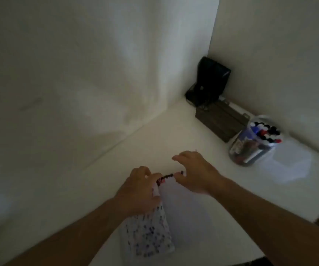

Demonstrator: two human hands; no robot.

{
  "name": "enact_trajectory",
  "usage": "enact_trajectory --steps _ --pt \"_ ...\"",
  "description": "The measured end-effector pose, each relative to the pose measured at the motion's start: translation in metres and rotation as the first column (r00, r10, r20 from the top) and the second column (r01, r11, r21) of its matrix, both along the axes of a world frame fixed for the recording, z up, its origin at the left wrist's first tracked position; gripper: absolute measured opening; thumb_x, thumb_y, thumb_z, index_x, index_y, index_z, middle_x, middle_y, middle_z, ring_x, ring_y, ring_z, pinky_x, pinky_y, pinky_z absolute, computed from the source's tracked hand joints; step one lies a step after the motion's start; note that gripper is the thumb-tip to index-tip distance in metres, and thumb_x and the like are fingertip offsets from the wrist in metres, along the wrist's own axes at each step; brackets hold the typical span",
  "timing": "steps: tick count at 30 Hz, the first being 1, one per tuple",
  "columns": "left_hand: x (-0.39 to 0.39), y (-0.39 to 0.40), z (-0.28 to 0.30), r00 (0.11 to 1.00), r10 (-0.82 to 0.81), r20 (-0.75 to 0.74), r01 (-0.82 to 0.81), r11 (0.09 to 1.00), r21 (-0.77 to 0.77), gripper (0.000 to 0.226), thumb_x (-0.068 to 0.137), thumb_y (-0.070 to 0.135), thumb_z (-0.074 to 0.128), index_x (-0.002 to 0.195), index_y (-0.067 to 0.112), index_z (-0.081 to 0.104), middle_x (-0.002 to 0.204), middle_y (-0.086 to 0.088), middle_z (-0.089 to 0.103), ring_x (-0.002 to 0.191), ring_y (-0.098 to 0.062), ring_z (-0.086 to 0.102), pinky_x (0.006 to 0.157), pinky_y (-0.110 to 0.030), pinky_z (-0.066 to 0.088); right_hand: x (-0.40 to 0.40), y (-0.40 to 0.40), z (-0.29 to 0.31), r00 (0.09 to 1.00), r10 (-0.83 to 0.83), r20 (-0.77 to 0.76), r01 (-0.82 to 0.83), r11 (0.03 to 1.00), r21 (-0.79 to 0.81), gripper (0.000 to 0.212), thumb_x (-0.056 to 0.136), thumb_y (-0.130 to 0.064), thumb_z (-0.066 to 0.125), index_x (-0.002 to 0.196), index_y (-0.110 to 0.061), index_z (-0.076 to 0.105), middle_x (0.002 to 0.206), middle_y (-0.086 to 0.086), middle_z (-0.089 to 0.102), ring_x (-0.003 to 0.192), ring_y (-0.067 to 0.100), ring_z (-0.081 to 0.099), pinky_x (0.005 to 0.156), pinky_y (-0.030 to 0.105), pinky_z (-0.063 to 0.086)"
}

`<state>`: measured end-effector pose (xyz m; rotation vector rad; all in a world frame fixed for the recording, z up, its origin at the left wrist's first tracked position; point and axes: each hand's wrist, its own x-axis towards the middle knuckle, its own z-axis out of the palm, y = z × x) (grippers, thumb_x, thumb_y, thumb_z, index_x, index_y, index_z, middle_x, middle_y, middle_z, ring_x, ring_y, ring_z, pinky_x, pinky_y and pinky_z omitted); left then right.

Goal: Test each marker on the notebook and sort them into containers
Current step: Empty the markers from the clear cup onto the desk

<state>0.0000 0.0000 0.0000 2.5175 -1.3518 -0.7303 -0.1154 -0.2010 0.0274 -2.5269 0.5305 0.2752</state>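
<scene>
dim, blurry head view. white surface (154, 135) set in a corner between two pale walls.

notebook (183, 204) lies on the surface in front of the person, spiral binding (169, 177) at its far end, blank white page facing up. spotted cover (147, 237) is folded out to the left of the page, dark dots on white, and runs toward the near edge.

left hand (139, 191) is on the top left of the notebook, fingers curled round the cover edge next to the spiral, gripping it. the grip is partly blurred, but the thumb looks to be on the page side.

right hand (195, 173) is at the top right end of the spiral, palm down, fingers spread and bent, fingertips touching or just over the page edge. cannot tell if it pinches anything; looks like it holds nothing.

clear plastic jar (250, 148) stands on the surface well to the right and further back, near the right wall, full of markers (266, 132) with black, red and blue caps pointing up. no marker is in either hand.

dark wooden box (220, 121) sits behind the jar toward the corner. black object (210, 81) leans in the corner behind the box, too dark to tell what it is.
</scene>
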Motion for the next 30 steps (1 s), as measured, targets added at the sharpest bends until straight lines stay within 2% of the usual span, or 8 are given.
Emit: enact_trajectory --steps 4,8,12,15,17,21,26,30 --pt "-0.009 0.016 -0.056 0.982 0.132 0.138 -0.113 0.983 -0.144 0.074 0.082 0.072 0.052 0.148 0.039 0.04 0.127 0.004 0.039 0.12 -0.018 0.036 0.101 -0.034 0.035 -0.009 0.008 -0.08 0.98 0.196 0.019 -0.192 0.973 -0.127 0.07 0.086 -0.06 0.048 0.143 -0.019 0.058 0.144 0.005 0.052 0.137 0.029 0.041 0.114 0.049 0.04" --pt "-0.02 0.027 -0.082 0.95 0.202 0.24 -0.119 0.941 -0.318 0.073 0.082 0.071 0.051 0.146 0.038 0.046 0.121 0.009 0.042 0.114 -0.016 0.04 0.095 -0.036 0.037 -0.019 0.01 -0.116 0.956 0.202 0.213 -0.147 0.957 -0.25 0.066 0.091 -0.06 0.047 0.143 -0.021 0.057 0.149 0.002 0.05 0.144 0.028 0.038 0.12 0.044 0.034" --pt "-0.021 0.031 -0.093 0.928 0.204 0.313 -0.097 0.94 -0.327 0.078 0.081 0.076 0.045 0.15 0.042 0.04 0.124 0.015 0.039 0.118 -0.009 0.035 0.099 -0.032 0.035 -0.024 0.012 -0.132 0.937 0.19 0.293 -0.106 0.954 -0.281 0.07 0.092 -0.065 0.041 0.15 -0.027 0.049 0.153 -0.009 0.042 0.146 0.014 0.033 0.12 0.034 0.032" --pt "-0.024 0.034 -0.098 0.908 0.231 0.351 -0.097 0.928 -0.361 0.077 0.081 0.076 0.042 0.151 0.044 0.038 0.121 0.019 0.038 0.116 -0.005 0.035 0.1 -0.031 0.036 -0.023 0.009 -0.128 0.931 0.106 0.35 -0.068 0.99 -0.121 0.074 0.082 -0.065 0.048 0.148 -0.032 0.052 0.15 -0.016 0.045 0.14 0.002 0.035 0.116 0.02 0.026" --pt "-0.024 0.033 -0.1 0.89 0.244 0.385 -0.081 0.916 -0.393 0.075 0.082 0.075 0.04 0.15 0.043 0.041 0.117 0.018 0.04 0.111 -0.006 0.036 0.098 -0.031 0.037 -0.022 0.006 -0.126 0.918 0.131 0.373 -0.098 0.989 -0.107 0.068 0.08 -0.062 0.054 0.142 -0.033 0.058 0.147 -0.016 0.048 0.137 0.002 0.039 0.115 0.022 0.03" --pt "-0.021 0.033 -0.102 0.873 0.195 0.447 -0.031 0.937 -0.349 0.067 0.084 0.074 0.033 0.145 0.047 0.045 0.113 0.012 0.045 0.102 -0.009 0.038 0.089 -0.032 0.035 -0.023 0.014 -0.126 0.913 0.175 0.369 -0.095 0.97 -0.224 0.052 0.091 -0.054 0.063 0.138 -0.033 0.061 0.154 -0.007 0.044 0.144 0.013 0.037 0.117 0.028 0.029" --pt "-0.027 0.036 -0.104 0.842 0.157 0.516 0.034 0.939 -0.342 0.059 0.088 0.074 0.023 0.134 0.054 0.054 0.112 0.007 0.05 0.098 -0.014 0.042 0.085 -0.032 0.036 -0.065 0.027 -0.124 0.92 0.02 0.392 0.07 0.975 -0.213 0.055 0.092 -0.055 0.061 0.141 -0.031 0.06 0.162 -0.001 0.033 0.149 0.023 0.029 0.123 0.033 0.025" --pt "-0.031 0.036 -0.102 0.844 0.169 0.509 0.011 0.943 -0.332 0.06 0.086 0.077 0.018 0.131 0.06 0.054 0.112 0.011 0.05 0.1 -0.011 0.043 0.087 -0.031 0.038 -0.137 0.007 -0.128 0.914 -0.095 0.394 0.168 0.973 -0.156 0.054 0.09 -0.057 0.063 0.14 -0.037 0.057 0.161 -0.01 0.031 0.147 0.016 0.033 0.121 0.033 0.029"
